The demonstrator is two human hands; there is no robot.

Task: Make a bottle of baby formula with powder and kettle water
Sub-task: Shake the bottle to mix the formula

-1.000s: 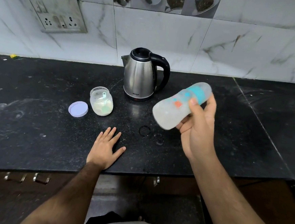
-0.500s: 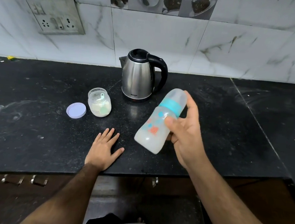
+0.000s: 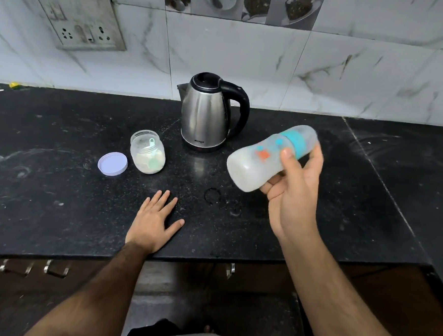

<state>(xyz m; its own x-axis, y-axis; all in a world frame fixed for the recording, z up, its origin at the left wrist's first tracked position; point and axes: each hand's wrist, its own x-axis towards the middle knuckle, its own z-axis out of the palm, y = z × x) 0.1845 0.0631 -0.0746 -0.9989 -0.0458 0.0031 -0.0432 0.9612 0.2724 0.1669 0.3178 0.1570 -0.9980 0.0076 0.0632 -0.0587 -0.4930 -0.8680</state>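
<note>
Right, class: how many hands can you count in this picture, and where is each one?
2. The left hand lies flat on the counter near its front edge; the right hand holds the bottle tilted above it.

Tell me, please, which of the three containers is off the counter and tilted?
The baby bottle, gripped in the right hand; the kettle and powder jar stand upright.
</note>
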